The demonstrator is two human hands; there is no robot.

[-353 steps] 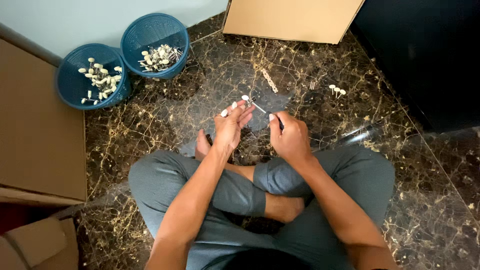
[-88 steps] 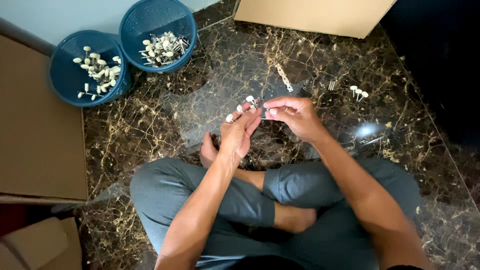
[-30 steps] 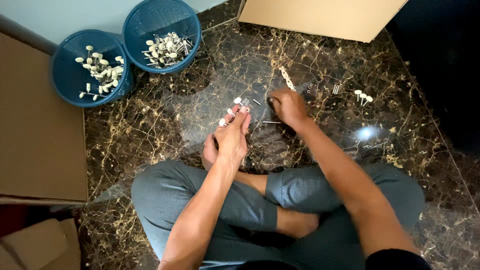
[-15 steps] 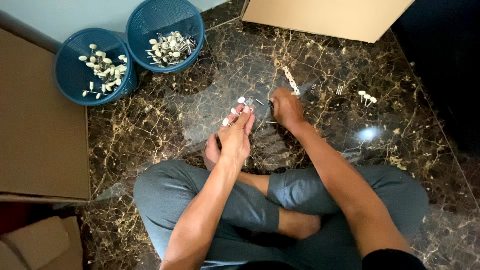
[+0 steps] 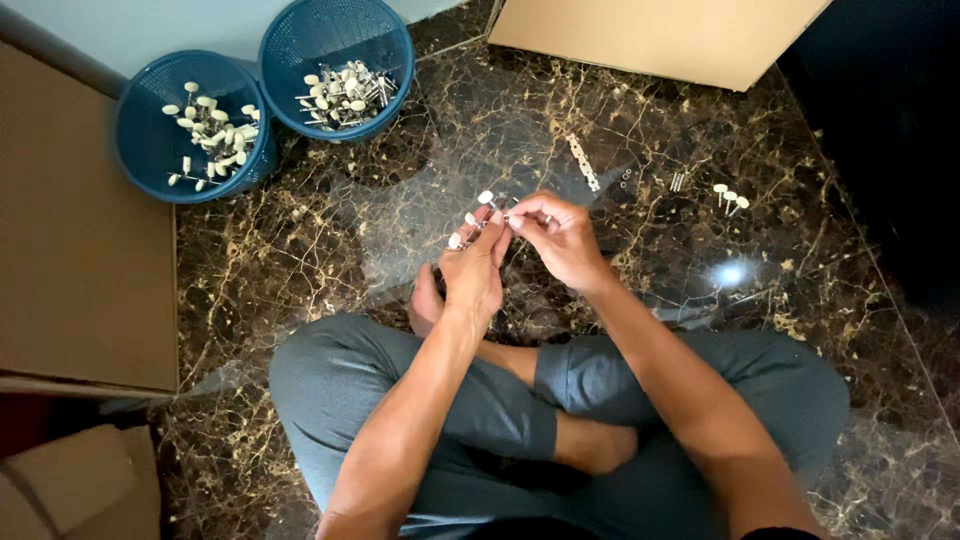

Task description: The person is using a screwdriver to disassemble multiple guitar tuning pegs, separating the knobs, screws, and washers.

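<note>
I sit cross-legged on a dark marble floor. My left hand (image 5: 473,270) grips a small bunch of white-headed pins (image 5: 470,218) whose round heads stick out past the fingertips. My right hand (image 5: 560,235) pinches another small pin right beside that bunch, fingertips touching the left hand's. A short pale strip (image 5: 583,162) lies on the floor beyond my hands. Three loose white-headed pins (image 5: 728,197) lie further right.
Two blue round baskets, the left basket (image 5: 150,150) and the right basket (image 5: 330,35), each hold several white-headed pins at the upper left. A cardboard box (image 5: 650,35) stands at the top, a cardboard sheet (image 5: 80,220) at the left. Small metal bits (image 5: 676,181) lie near the strip.
My right hand has come back from reaching out over the floor near the strip and now meets my left hand, pinching a pin. The left hand kept its bunch.
</note>
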